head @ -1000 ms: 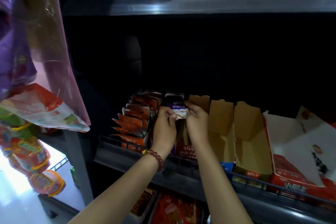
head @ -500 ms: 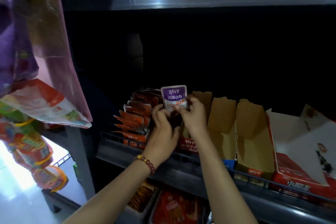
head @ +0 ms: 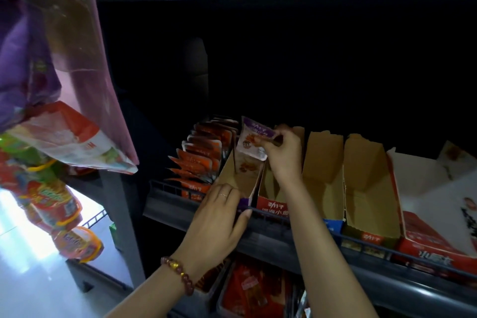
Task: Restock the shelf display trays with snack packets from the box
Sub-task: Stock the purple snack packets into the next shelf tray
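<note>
A dark shelf [head: 284,236] with a low wire rail along its front edge carries a row of cardboard display trays side by side. The leftmost tray [head: 196,190] is packed with upright orange packets [head: 204,155]. Next stands a purple-fronted tray [head: 238,181], nearly empty, then a red-fronted tray [head: 272,208], a blue-fronted tray [head: 322,162] and another brown one [head: 366,188], both bare inside. At the far right sits a wider red and white box [head: 433,214].
</note>
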### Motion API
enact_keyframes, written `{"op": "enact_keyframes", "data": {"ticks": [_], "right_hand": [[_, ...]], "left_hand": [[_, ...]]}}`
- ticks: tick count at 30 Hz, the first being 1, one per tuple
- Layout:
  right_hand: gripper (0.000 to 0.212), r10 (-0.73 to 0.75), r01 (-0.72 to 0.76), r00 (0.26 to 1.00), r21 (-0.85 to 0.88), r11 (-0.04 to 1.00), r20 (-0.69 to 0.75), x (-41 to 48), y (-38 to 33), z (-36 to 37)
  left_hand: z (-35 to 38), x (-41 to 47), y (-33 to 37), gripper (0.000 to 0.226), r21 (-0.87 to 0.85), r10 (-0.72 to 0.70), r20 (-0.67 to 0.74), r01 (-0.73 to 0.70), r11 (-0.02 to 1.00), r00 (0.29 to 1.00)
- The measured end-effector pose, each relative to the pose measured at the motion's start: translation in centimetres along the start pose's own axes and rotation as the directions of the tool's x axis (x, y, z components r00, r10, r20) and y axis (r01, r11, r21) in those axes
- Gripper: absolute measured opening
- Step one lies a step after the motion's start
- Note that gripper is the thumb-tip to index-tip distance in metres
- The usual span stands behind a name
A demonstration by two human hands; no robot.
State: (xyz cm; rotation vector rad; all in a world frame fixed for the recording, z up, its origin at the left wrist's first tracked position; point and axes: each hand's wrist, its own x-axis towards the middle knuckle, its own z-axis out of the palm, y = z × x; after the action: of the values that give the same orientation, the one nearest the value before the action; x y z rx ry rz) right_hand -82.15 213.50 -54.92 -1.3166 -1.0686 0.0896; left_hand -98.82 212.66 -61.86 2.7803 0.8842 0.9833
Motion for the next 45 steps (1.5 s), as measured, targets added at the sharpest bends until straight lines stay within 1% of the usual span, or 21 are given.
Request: {"op": "enact_keyframes", "data": {"ticks": [2,4,5,8,10,13,14,16,17,19,21,23,25,29,32,36,39,40,42,44,45], "right_hand": [[0.023,-0.010,0.013,0.998,-0.039,0.999,0.061,-0.4,-0.1,0.0],[0.033,-0.032,0.038,0.996,-0.069,0.997,0.079,-0.8,-0.1,0.1],[0.031,-0.039,0.045,0.997,-0.088,0.995,0.069,-0.9,0.0,0.1],[0.008,-0.051,0.055,0.998,-0.096,0.994,0.042,-1.2,0.1,0.0],[0.014,-0.062,0.065,0.998,-0.113,0.992,0.028,-1.2,0.3,0.1],[0.008,-0.066,0.067,0.998,-0.189,0.980,0.010,-1.1,0.2,0.2],[0.010,-0.073,0.071,0.997,-0.229,0.971,-0.003,-1.0,0.2,0.1],[0.018,-0.051,0.044,0.999,-0.293,0.955,-0.015,-0.8,0.5,0.0],[0.019,-0.028,0.021,0.999,-0.321,0.947,-0.016,-0.9,0.6,0.0],[0.011,-0.036,0.014,0.999,-0.457,0.890,-0.039,-0.8,1.1,0.3],[0.005,-0.097,0.037,0.993,-0.608,0.793,-0.066,-0.8,1.3,0.7],[0.007,-0.122,0.039,0.990,-0.690,0.722,-0.072,-0.9,0.8,1.1],[0.011,-0.099,0.027,0.994,-0.744,0.667,-0.052,-0.8,0.3,1.5],[0.028,0.003,-0.046,0.998,-0.767,0.640,-0.058,-0.9,-0.3,2.1],[0.038,0.037,-0.069,0.998,-0.774,0.629,-0.058,-0.8,-0.5,2.4],[0.040,-0.025,-0.008,0.999,-0.757,0.653,-0.033,-1.1,-0.2,2.7],[0.045,-0.070,-0.003,0.995,-0.745,0.667,-0.067,-1.2,-0.2,2.8],[0.045,-0.079,-0.007,0.994,-0.746,0.666,-0.080,-1.1,-0.2,2.8],[0.038,-0.072,-0.014,0.994,-0.775,0.632,-0.077,-1.1,-0.4,2.6],[0.030,-0.053,0.015,0.998,-0.798,0.602,-0.022,-1.1,-0.4,2.4],[0.029,-0.057,0.043,0.998,-0.799,0.600,0.011,-1.2,-0.4,2.5]], "left_hand": [[0.0,-0.4,-0.2,0.033,-0.007,0.011,-0.012,-0.011,1.000,1.000],[-0.1,-0.6,-0.1,0.033,-0.028,-0.003,-0.004,0.003,1.000,1.000],[-0.2,-0.7,-0.1,0.035,-0.037,0.000,-0.003,0.000,0.999,1.000],[-0.2,-1.4,-0.5,0.043,-0.046,0.044,0.020,-0.043,0.998,0.999],[0.1,-2.1,-1.4,0.049,-0.018,0.067,0.048,-0.067,0.998,0.997],[0.7,-2.7,-2.1,0.056,0.075,0.037,0.053,-0.041,0.996,0.998],[0.7,-2.6,-2.1,0.055,0.088,0.036,0.039,-0.039,0.995,0.999],[1.0,-2.3,-2.0,0.053,0.023,0.037,0.014,-0.037,0.999,0.999],[1.1,-2.3,-1.9,0.052,-0.014,0.035,0.006,-0.035,0.999,0.999],[1.5,-2.4,-2.0,0.051,-0.030,0.036,-0.010,-0.037,0.999,0.999],[1.8,-2.5,-2.2,0.051,-0.012,0.042,-0.024,-0.042,0.999,0.999],[2.0,-2.5,-2.2,0.051,-0.003,0.038,-0.038,-0.038,0.999,0.999],[2.1,-2.6,-2.3,0.051,-0.005,0.046,-0.050,-0.046,0.999,0.998],[2.1,-2.7,-2.4,0.050,0.008,0.072,-0.070,-0.071,0.997,0.995],[2.2,-2.7,-2.3,0.051,0.021,0.073,-0.072,-0.071,0.997,0.995],[2.2,-2.6,-2.4,0.051,0.025,0.077,-0.082,-0.075,0.997,0.994],[2.2,-2.6,-2.3,0.051,0.031,0.076,-0.076,-0.073,0.997,0.994],[2.3,-2.6,-2.3,0.051,0.034,0.074,-0.076,-0.072,0.997,0.994],[2.3,-2.6,-2.3,0.051,0.049,0.078,-0.080,-0.074,0.996,0.994],[2.3,-2.6,-2.3,0.051,0.059,0.085,-0.083,-0.081,0.995,0.993],[2.3,-2.5,-2.3,0.051,0.060,0.088,-0.083,-0.083,0.995,0.993]]}}
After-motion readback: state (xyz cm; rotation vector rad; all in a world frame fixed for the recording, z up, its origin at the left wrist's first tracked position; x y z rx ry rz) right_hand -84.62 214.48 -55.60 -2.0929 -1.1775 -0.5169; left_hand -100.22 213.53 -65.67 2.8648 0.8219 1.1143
